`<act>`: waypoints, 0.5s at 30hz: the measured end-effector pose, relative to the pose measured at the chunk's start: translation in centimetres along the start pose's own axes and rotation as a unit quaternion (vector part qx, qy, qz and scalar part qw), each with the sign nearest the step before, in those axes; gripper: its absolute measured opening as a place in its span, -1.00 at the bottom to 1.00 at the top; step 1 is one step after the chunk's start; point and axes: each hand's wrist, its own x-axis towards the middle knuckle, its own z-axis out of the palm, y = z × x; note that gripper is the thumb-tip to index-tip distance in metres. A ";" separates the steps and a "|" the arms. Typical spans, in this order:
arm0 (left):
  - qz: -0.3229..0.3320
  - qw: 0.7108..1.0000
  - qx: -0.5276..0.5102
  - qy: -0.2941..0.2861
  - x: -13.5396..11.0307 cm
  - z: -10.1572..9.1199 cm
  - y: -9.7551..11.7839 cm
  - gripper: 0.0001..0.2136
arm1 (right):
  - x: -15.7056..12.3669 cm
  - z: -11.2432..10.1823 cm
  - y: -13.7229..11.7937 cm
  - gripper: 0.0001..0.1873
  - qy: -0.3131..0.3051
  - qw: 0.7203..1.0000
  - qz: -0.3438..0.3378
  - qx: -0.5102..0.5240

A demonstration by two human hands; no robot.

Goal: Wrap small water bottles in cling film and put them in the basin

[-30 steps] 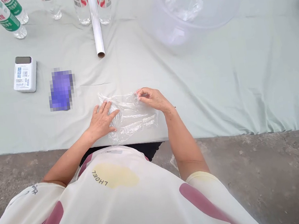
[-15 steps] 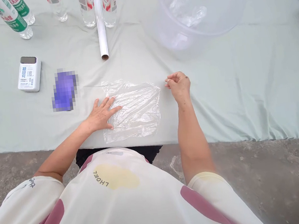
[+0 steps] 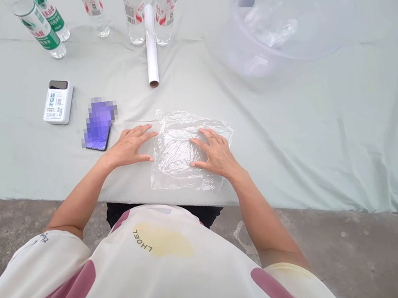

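Observation:
A crinkled sheet of clear plastic film (image 3: 178, 154) lies flat on the cloth-covered table in front of me. My right hand (image 3: 216, 154) rests on the right part of the film, palm down with its fingers spread. At the film's left edge is my left hand (image 3: 131, 145), fingers apart and nothing held; whether its fingertips touch the film I cannot tell. Just beyond my left hand lies a phone (image 3: 99, 125) with a purple, blurred-out screen.
A white roll with a cardboard core (image 3: 151, 48) leans by clear bottles (image 3: 167, 15). Green-labelled bottles (image 3: 43, 35) stand at the far left, above a white box-shaped device (image 3: 58, 102). A translucent tub (image 3: 330, 38) with crumpled plastic inside stands at the back right.
My right hand has come left from beside the film onto it, and its bunched fingers have spread. My left hand has drawn back to the film's left edge. The view has shifted slightly.

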 end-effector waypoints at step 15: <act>-0.246 0.846 -0.246 0.403 22.6 -12.5 -13.0 -0.24 | -5.6 -1.5 0.1 -0.40 0.290 0.953 0.059 0.059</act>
